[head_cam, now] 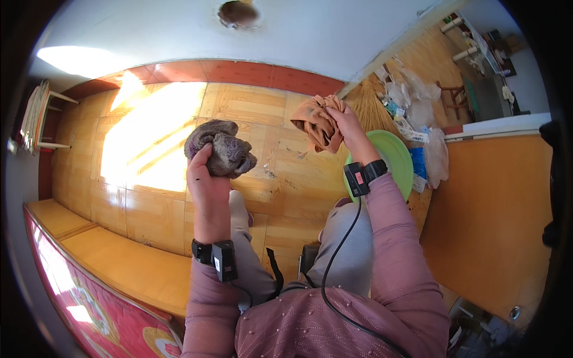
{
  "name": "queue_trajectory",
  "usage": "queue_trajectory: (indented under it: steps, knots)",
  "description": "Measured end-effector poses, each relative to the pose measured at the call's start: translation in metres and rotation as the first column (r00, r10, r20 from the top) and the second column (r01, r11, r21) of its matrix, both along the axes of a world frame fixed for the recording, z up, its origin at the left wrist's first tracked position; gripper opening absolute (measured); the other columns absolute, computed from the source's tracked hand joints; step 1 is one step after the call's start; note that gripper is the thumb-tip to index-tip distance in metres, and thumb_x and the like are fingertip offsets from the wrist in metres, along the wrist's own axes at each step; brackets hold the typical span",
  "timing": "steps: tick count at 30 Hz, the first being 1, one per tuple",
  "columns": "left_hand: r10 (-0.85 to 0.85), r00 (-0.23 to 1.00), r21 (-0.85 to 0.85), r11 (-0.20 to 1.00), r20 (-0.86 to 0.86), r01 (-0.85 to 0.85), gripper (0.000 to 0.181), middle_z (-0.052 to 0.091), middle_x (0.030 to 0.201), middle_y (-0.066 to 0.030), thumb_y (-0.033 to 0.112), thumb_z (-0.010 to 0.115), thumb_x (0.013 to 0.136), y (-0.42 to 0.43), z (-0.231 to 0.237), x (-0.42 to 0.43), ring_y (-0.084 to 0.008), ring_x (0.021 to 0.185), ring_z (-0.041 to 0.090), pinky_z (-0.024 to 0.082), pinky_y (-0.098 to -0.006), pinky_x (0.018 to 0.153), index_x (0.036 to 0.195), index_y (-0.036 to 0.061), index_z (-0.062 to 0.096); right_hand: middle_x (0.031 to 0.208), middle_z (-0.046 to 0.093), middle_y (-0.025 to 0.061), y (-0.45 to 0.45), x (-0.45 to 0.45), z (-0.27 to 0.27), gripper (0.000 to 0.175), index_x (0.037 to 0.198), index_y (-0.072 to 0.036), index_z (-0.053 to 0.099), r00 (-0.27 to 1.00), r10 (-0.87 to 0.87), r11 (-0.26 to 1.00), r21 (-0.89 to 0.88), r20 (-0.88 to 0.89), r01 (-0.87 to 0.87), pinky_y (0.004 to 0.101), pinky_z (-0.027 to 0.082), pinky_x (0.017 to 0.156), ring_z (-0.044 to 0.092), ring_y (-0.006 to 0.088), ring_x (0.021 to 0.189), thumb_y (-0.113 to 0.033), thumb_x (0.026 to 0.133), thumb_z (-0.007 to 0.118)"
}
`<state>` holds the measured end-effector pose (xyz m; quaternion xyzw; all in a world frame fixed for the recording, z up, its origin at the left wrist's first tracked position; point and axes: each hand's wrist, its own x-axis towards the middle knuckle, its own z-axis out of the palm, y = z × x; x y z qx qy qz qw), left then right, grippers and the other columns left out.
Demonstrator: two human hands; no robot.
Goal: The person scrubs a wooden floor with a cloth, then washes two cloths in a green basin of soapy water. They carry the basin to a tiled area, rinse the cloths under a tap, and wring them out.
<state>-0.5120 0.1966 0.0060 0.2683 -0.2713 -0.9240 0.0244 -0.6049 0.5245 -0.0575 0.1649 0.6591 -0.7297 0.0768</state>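
Note:
A crumpled grey-brown cloth (224, 150), shaggy like a towel, is gripped in my left hand (203, 168), its thumb lying across the near side. My right hand (347, 123) holds a bunched orange-brown cloth (318, 121) by its right side. Both cloths are held up over the floor, apart from each other. Below my right forearm stands a light green plastic basin (396, 156), partly hidden by the arm.
A straw broom (371, 105) leans by the doorway, beside clear plastic bags (418, 96) and litter. An orange wooden door (488, 210) stands at the right. On the left are a wooden ledge (130, 259), a pink patterned cover (89, 308) and a white-legged rack (42, 116).

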Motion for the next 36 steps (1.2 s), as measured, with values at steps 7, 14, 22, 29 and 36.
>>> queue_trajectory:
  steps: [7,14,22,29,36]
  knots:
    - [-0.167,0.986,-0.113,0.98,-0.015,0.165,0.037,0.058,0.118,-0.017,0.01,0.05,0.09,0.02,0.005,0.006,-0.0329,0.107,0.058,0.048,-0.0495,0.092,0.124,-0.0035,0.048,0.108,0.064,0.0069,0.104,0.063,-0.002,0.025,0.114,-0.001,0.059,0.945,-0.327,0.931,-0.165,0.027,0.327,0.0288,0.053,0.075,0.064,0.016,0.092,-0.013,0.092,0.057]
    - [-0.199,0.98,-0.153,0.969,-0.019,0.194,0.036,0.057,0.119,-0.0184,0.01,0.049,0.091,0.038,0.004,0.017,-0.0323,0.109,0.057,0.048,-0.0482,0.094,0.124,-0.0045,0.048,0.113,0.063,0.0074,0.178,0.14,-0.023,0.029,0.12,0.0,0.057,0.897,-0.427,0.845,-0.302,0.115,0.441,0.0303,0.055,0.079,0.065,0.0175,0.095,-0.015,0.095,0.054]
    - [-0.157,0.987,-0.13,0.978,0.044,0.161,0.038,0.057,0.119,-0.0184,0.01,0.051,0.089,0.059,-0.006,0.024,-0.0331,0.109,0.057,0.047,-0.049,0.094,0.124,-0.0053,0.047,0.115,0.062,0.0087,0.185,0.16,-0.041,0.03,0.122,-0.001,0.056,0.901,-0.378,0.853,-0.298,0.214,0.429,0.0299,0.056,0.079,0.064,0.0175,0.097,-0.018,0.098,0.05]
    - [-0.215,0.975,-0.147,0.964,0.049,0.22,0.04,0.058,0.116,-0.0179,0.009,0.051,0.088,0.07,-0.016,0.025,-0.0345,0.104,0.06,0.053,-0.0517,0.084,0.126,-0.0015,0.046,0.123,0.057,0.0092,0.16,0.175,0.005,0.038,0.132,-0.002,0.045,0.943,-0.329,0.903,-0.309,-0.054,0.298,0.0276,0.054,0.082,0.062,0.0165,0.101,-0.024,0.101,0.042]
    - [-0.194,0.978,-0.182,0.962,0.081,0.206,0.035,0.059,0.113,-0.0163,0.005,0.051,0.087,0.086,-0.015,0.021,-0.0304,0.103,0.061,0.052,-0.0455,0.088,0.121,-0.0041,0.049,0.123,0.057,0.0087,0.138,0.133,0.009,0.034,0.127,0.001,0.048,0.998,-0.066,0.727,-0.686,-0.026,0.03,0.0281,0.05,0.089,0.058,0.0175,0.106,-0.015,0.099,0.041]
